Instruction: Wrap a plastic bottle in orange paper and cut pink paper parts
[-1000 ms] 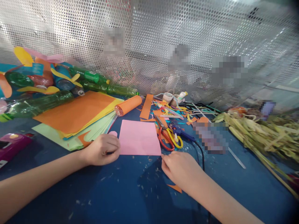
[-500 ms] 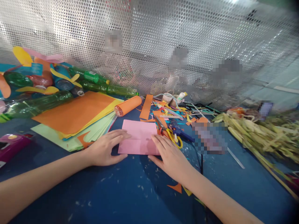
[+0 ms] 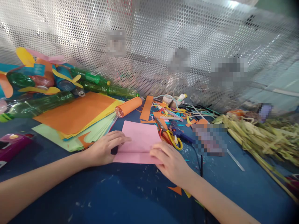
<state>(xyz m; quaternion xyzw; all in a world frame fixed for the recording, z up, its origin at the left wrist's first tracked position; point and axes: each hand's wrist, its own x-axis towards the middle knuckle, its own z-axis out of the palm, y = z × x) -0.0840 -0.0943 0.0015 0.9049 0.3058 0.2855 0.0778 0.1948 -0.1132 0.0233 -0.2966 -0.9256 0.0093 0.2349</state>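
A pink sheet of paper [image 3: 140,133] lies in front of me, its near edge lifted along a crease that runs across it. My left hand [image 3: 106,147] holds the left side, fingers reaching over the top and the thumb mostly hidden at the near corner. At the near right corner, my right hand [image 3: 171,158] has its fingers curled and pinches the paper; its thumb is tucked out of sight. Just past the sheet's right edge are scissors with yellow handles [image 3: 174,140] and a dark blue glue gun [image 3: 181,133].
To the left lie a stack of coloured paper [image 3: 77,113], green plastic bottles [image 3: 42,104] and a purple device [image 3: 14,146]. An orange-wrapped bottle [image 3: 128,106] and paper scraps [image 3: 168,112] sit beyond. Dried husks [image 3: 254,133] fill the right. A perforated metal screen [image 3: 149,37] stands behind.
The paper's near part has risen and come toward me, with the crease now a ridge. My right fingers have curled from lying flat into a grip; the left hand has shifted slightly.
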